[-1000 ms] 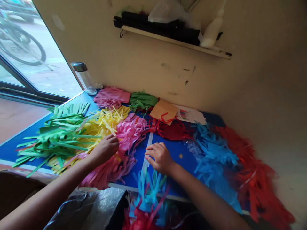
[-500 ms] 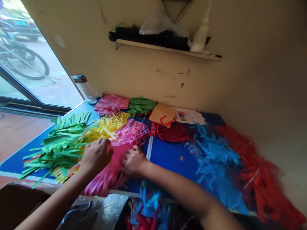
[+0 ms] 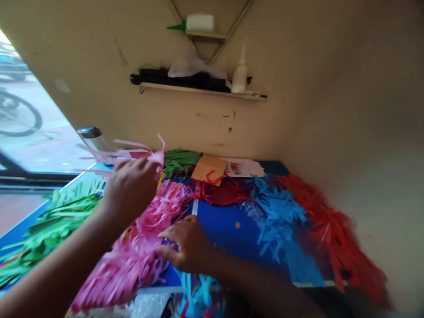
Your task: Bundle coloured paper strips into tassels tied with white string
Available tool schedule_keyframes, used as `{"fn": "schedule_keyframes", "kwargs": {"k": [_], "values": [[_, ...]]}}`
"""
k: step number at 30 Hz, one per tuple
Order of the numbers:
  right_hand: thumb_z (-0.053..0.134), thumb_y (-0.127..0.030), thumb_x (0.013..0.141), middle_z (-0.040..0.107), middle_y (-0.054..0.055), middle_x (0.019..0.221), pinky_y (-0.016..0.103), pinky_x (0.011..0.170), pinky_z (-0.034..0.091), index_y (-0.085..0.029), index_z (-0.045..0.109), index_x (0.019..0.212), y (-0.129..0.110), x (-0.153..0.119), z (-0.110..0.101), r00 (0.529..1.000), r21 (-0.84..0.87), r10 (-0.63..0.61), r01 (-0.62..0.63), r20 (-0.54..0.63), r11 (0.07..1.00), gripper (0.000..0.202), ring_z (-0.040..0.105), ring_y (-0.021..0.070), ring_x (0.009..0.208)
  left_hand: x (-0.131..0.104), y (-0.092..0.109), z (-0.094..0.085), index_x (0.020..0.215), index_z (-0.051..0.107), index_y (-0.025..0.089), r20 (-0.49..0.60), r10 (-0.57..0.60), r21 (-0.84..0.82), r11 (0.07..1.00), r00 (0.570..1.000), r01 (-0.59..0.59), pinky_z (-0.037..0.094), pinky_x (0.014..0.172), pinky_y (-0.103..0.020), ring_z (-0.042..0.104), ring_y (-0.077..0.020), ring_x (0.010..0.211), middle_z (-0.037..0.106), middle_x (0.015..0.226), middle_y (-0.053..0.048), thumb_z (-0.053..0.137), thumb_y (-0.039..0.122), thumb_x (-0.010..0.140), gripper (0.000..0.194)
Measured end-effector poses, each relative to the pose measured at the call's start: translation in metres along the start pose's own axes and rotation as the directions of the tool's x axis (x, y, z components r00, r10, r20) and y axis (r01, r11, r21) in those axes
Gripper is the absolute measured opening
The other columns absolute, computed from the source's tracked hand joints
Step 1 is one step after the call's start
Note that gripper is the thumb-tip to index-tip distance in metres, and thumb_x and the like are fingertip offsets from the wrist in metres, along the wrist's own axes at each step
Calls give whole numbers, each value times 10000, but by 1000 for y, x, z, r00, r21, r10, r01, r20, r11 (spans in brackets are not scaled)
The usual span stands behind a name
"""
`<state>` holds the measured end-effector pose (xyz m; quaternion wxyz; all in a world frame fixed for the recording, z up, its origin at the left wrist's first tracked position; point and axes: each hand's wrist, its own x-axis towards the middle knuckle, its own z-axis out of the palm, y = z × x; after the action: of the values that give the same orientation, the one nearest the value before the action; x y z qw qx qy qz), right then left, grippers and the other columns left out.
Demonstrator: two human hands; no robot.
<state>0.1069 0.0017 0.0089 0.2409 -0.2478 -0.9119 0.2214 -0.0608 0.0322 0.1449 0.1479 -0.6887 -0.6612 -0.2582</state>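
My left hand is raised over the left part of the table, closed on a light pink fringed strip whose loose ends fan out to the left and upward. My right hand is lower, at the right edge of the pink fringe pile, with thumb and fingers apart and nothing held. Green fringe lies left of the pink pile, partly behind my left forearm. Dark red fringe is beyond my right hand.
Blue fringe and red fringe lie at the right of the blue table. An orange sheet, green bundle and bottle stand or lie near the wall. A shelf hangs above.
My left hand has lifted from the pink pile with a light pink strip. My right hand has opened beside the pile. The camera view has shifted, showing more of the wall.
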Motion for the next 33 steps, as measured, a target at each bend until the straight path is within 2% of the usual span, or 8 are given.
{"fn": "schedule_keyframes", "kwargs": {"k": [5, 12, 14, 23, 26, 30, 32, 33], "values": [[648, -229, 822, 703, -15, 1016, 207, 606, 464, -311, 400, 1426, -27, -38, -24, 980, 601, 198, -160, 3, 783, 658, 649, 133, 781, -60, 37, 38, 779, 666, 230, -171, 319, 277, 923, 932, -265, 420, 765, -370, 604, -211, 692, 648, 704, -32, 475, 238, 903, 228], [768, -201, 663, 576, -49, 775, 196, 532, 372, -222, 549, 962, -11, -36, -2, 819, 813, 574, -335, 1, 476, 371, 491, 96, 610, -99, 40, 64, 1075, 677, 246, -199, 338, 172, 936, 920, -306, 393, 908, -433, 638, -242, 802, 700, 880, -53, 530, 158, 838, 292], [813, -259, 618, 569, -37, 778, 227, 590, 407, -211, 548, 848, -9, -39, 2, 748, 876, 662, -284, -52, 390, 354, 485, 109, 645, -112, 35, 71, 1139, 650, 243, -229, 334, 124, 942, 914, -313, 413, 881, -428, 637, -257, 822, 702, 915, -69, 561, 213, 853, 300], [610, -522, 695, 702, 80, 954, 423, 739, 551, -226, 621, 873, 30, -41, -16, 699, 950, 709, 277, -96, -145, 345, 663, 278, 942, -140, 48, 111, 1284, 542, 239, -186, 382, 85, 924, 905, -372, 377, 944, -438, 668, -261, 1058, 738, 1157, -64, 471, 115, 861, 446], [548, -529, 777, 711, 98, 974, 448, 711, 567, -212, 608, 952, 75, -77, -61, 576, 963, 791, 263, -205, 57, 367, 686, 274, 908, -144, 65, 130, 1231, 589, 232, -109, 481, 38, 876, 870, -480, 289, 1041, -466, 679, -239, 1077, 724, 1199, -57, 401, 34, 843, 474], [564, -508, 795, 691, 140, 1059, 556, 866, 521, -196, 577, 1090, 110, -141, -131, 92, 753, 762, -117, -641, 647, 429, 635, 323, 1084, -147, 91, 154, 1159, 655, 161, 27, 531, -55, 847, 847, -529, 237, 1086, -488, 695, -243, 1053, 738, 1153, -100, 349, -15, 814, 494], [591, -491, 797, 644, 155, 1203, 601, 1039, 392, -198, 563, 1178, 106, -159, -139, 55, 622, 655, -263, -754, 738, 481, 532, 334, 1250, -145, 103, 162, 1130, 675, 129, 75, 505, -84, 863, 860, -499, 266, 1066, -492, 707, -250, 1019, 749, 1110, -126, 342, -17, 814, 482], [617, -467, 795, 622, 149, 1259, 602, 1112, 303, -205, 568, 1202, 99, -163, -133, 137, 518, 585, -335, -800, 787, 487, 485, 331, 1303, -143, 110, 165, 1119, 681, 117, 96, 487, -96, 873, 868, -479, 283, 1054, -492, 711, -256, 1003, 751, 1096, -138, 344, -10, 820, 468]]}}
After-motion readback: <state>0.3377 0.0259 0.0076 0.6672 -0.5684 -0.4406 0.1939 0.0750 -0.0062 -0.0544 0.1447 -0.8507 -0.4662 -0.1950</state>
